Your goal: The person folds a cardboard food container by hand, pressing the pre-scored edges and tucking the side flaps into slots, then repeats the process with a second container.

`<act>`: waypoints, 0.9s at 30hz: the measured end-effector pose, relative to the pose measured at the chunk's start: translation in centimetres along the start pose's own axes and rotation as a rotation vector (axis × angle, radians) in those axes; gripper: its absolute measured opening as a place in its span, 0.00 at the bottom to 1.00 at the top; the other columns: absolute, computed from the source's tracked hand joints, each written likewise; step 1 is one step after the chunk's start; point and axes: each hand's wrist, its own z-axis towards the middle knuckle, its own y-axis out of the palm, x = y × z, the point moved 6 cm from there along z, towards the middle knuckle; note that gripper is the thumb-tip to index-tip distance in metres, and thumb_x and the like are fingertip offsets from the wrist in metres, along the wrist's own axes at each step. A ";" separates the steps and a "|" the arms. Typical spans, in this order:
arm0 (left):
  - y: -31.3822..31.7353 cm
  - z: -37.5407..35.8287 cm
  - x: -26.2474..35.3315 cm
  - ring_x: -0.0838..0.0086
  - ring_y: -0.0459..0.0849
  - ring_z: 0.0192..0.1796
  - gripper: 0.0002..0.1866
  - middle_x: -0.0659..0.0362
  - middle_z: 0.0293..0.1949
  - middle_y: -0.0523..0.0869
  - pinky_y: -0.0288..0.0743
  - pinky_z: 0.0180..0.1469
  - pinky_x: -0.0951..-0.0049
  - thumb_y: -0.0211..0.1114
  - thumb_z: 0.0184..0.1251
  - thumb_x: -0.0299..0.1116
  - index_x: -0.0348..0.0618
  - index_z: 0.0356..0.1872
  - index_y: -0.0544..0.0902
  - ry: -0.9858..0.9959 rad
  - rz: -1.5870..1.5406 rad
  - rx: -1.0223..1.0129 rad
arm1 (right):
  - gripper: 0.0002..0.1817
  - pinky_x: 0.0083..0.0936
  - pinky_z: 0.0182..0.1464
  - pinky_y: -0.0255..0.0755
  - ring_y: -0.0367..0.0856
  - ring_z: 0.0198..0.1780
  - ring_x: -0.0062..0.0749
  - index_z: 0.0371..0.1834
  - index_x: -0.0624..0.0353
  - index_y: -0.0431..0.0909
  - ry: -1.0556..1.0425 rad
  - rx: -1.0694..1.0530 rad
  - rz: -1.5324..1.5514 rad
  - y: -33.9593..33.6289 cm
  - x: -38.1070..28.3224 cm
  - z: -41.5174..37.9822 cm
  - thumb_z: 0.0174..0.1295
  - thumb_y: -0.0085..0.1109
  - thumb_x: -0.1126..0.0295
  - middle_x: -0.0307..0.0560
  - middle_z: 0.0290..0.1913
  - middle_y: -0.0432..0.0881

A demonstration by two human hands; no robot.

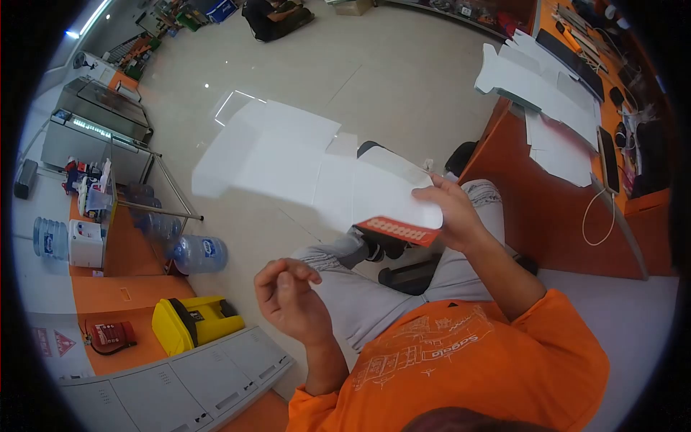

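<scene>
A large white unfolded cardboard sheet [288,158] stretches out over the floor in front of my lap, with an orange-red printed flap at its near edge. My right hand [453,209] grips its right end, thumb on top of the white face. My left hand [291,299] is raised to the left of the sheet, apart from it, fingers curled in with the thumb against them. Whether anything small is between those fingers is too small to tell.
More white cardboard [554,93] lies on the orange desk [568,21] at the right, near a phone [608,158] and cable. On the left are water bottles [201,254], a yellow bin [198,324], a fire extinguisher [111,335] and grey lockers [180,389]. A person [266,18] sits far off.
</scene>
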 end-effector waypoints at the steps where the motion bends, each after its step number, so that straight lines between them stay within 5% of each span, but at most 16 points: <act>1: 0.1 -0.2 -0.9 0.73 0.78 0.37 0.13 0.54 0.39 0.82 0.73 0.37 0.75 0.57 0.79 0.30 0.35 0.57 0.78 -0.057 0.054 -0.044 | 0.25 0.27 0.54 0.84 0.88 0.52 0.32 0.68 0.68 0.70 0.023 -0.049 0.088 0.4 0.2 0.0 0.68 0.59 0.77 0.53 0.56 0.84; 3: 0.8 -0.5 -2.1 0.71 0.81 0.40 0.16 0.52 0.43 0.84 0.76 0.39 0.73 0.59 0.79 0.32 0.35 0.60 0.77 -0.116 0.107 -0.088 | 0.23 0.27 0.54 0.85 0.89 0.51 0.33 0.66 0.70 0.71 0.048 -0.096 0.175 1.0 -0.1 -0.4 0.68 0.59 0.76 0.53 0.55 0.84; 5: 2.6 -0.5 -4.1 0.61 0.83 0.56 0.35 0.46 0.57 0.81 0.80 0.57 0.61 0.70 0.71 0.37 0.36 0.74 0.66 -0.276 0.198 -0.177 | 0.20 0.24 0.50 0.87 0.91 0.48 0.34 0.61 0.72 0.73 0.158 -0.140 0.207 1.9 -0.2 -1.2 0.70 0.59 0.73 0.53 0.54 0.85; 6: 3.0 -0.5 -4.6 0.61 0.83 0.56 0.35 0.46 0.57 0.81 0.80 0.57 0.61 0.70 0.71 0.37 0.36 0.74 0.66 -0.278 0.201 -0.176 | 0.20 0.24 0.50 0.87 0.91 0.48 0.34 0.61 0.72 0.73 0.161 -0.139 0.209 1.8 0.2 -1.0 0.70 0.59 0.73 0.53 0.54 0.85; 8: 4.3 -0.8 -5.9 0.55 0.75 0.70 0.56 0.44 0.71 0.70 0.72 0.70 0.53 0.77 0.64 0.42 0.40 0.82 0.47 -0.367 0.103 -0.283 | 0.24 0.29 0.49 0.90 0.91 0.52 0.37 0.65 0.75 0.68 0.212 -0.230 0.269 2.1 1.5 -0.6 0.70 0.57 0.70 0.56 0.55 0.83; 11: 6.1 -0.2 -6.5 0.53 0.71 0.73 0.66 0.43 0.73 0.65 0.67 0.75 0.49 0.81 0.58 0.44 0.42 0.83 0.35 -0.405 0.079 -0.281 | 0.24 0.27 0.47 0.91 0.91 0.48 0.35 0.64 0.75 0.68 0.263 -0.320 0.319 2.9 2.1 -0.8 0.70 0.56 0.70 0.56 0.54 0.83; 21: 7.6 1.6 -5.5 0.61 0.72 0.70 0.56 0.46 0.67 0.69 0.68 0.72 0.58 0.74 0.60 0.35 0.40 0.79 0.42 -0.391 0.078 -0.227 | 0.23 0.29 0.33 0.90 0.92 0.41 0.34 0.63 0.71 0.69 0.220 -0.253 0.106 4.0 2.2 -1.9 0.73 0.54 0.64 0.54 0.50 0.85; 24: 6.0 2.4 -6.0 0.63 0.74 0.68 0.49 0.49 0.65 0.70 0.69 0.71 0.59 0.71 0.64 0.36 0.40 0.78 0.47 -0.347 0.050 -0.202 | 0.23 0.27 0.30 0.87 0.92 0.36 0.35 0.63 0.66 0.70 0.290 -0.437 0.164 4.7 2.3 -2.3 0.76 0.51 0.58 0.53 0.48 0.85; 27: 4.6 3.6 -6.0 0.63 0.75 0.67 0.42 0.51 0.65 0.71 0.70 0.70 0.58 0.69 0.68 0.38 0.41 0.76 0.53 -0.325 -0.109 -0.076 | 0.23 0.26 0.28 0.84 0.91 0.32 0.35 0.64 0.63 0.70 0.099 -0.286 0.041 4.3 1.5 -2.5 0.78 0.47 0.54 0.52 0.43 0.85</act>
